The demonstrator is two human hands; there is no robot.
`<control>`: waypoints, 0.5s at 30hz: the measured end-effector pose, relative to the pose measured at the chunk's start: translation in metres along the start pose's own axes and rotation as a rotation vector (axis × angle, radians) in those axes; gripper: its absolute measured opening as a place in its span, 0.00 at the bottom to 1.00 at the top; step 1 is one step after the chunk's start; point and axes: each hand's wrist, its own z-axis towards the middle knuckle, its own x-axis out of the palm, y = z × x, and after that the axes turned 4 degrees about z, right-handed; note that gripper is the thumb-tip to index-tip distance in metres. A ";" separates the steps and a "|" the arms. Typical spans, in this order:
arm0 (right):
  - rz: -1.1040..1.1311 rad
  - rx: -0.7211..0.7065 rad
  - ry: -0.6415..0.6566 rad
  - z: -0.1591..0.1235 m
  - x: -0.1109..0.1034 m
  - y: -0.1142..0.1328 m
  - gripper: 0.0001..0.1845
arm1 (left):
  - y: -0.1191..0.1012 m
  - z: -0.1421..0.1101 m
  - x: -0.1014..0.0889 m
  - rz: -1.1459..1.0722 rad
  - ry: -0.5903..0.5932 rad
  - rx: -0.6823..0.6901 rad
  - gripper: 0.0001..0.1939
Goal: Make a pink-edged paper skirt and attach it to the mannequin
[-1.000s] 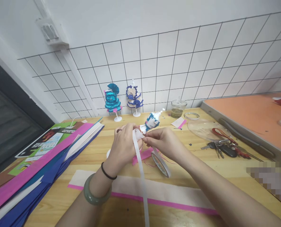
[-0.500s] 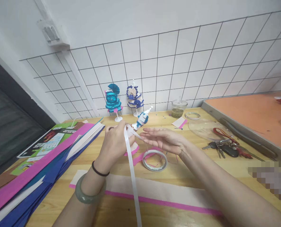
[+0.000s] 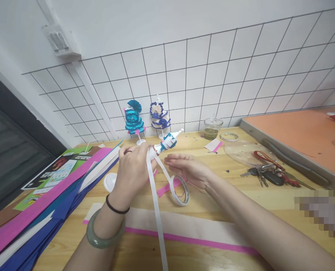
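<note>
My left hand [image 3: 136, 165] is closed around a small white tower-shaped ornament [image 3: 167, 142], which tilts with its pointed white top to the upper right. Teal paper trims its upper part. A round white base [image 3: 110, 182] shows on the other side of this hand. White tape [image 3: 157, 214] loops over the ornament beside my fingers, its long tail hanging toward me. From the same spot the tape runs down to its roll [image 3: 181, 191], which stands tilted on edge. My right hand [image 3: 187, 169] is just behind the roll, fingers stretched out, holding nothing I can see.
A long white paper strip with a pink edge [image 3: 184, 229] lies in front. Paper ornaments, one teal [image 3: 134, 120] and one purple [image 3: 160, 116], stand by the wall grid. Coloured paper strips [image 3: 57, 188] lie left; keys [image 3: 264, 175], a glass cup [image 3: 212, 128] and an orange board [image 3: 302, 131] are right.
The tape roll has tipped from lying flat to standing on edge, its tape now drawn out from the ornament. My right hand has moved slightly left, off the tape. The white base has come into view.
</note>
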 end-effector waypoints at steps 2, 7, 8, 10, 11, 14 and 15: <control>-0.226 -0.039 0.091 -0.004 0.004 -0.002 0.13 | 0.002 0.000 -0.001 -0.007 -0.003 0.002 0.11; -0.536 -0.132 0.206 -0.007 0.005 -0.004 0.13 | 0.005 0.000 -0.003 -0.043 0.001 -0.014 0.12; -0.575 -0.148 0.187 -0.007 0.005 -0.003 0.13 | 0.005 0.001 -0.004 -0.067 0.010 -0.024 0.12; -0.667 -0.192 0.135 -0.010 0.007 0.000 0.13 | 0.007 0.002 -0.004 -0.160 0.037 -0.065 0.12; -0.716 -0.228 0.104 -0.012 0.009 0.002 0.13 | 0.008 0.002 -0.004 -0.234 0.055 -0.096 0.13; -0.874 -0.389 0.029 -0.021 0.016 0.007 0.11 | 0.013 0.002 -0.001 -0.535 0.121 -0.226 0.19; -0.930 -0.454 0.012 -0.025 0.019 0.008 0.10 | 0.015 0.002 0.000 -0.642 0.148 -0.269 0.22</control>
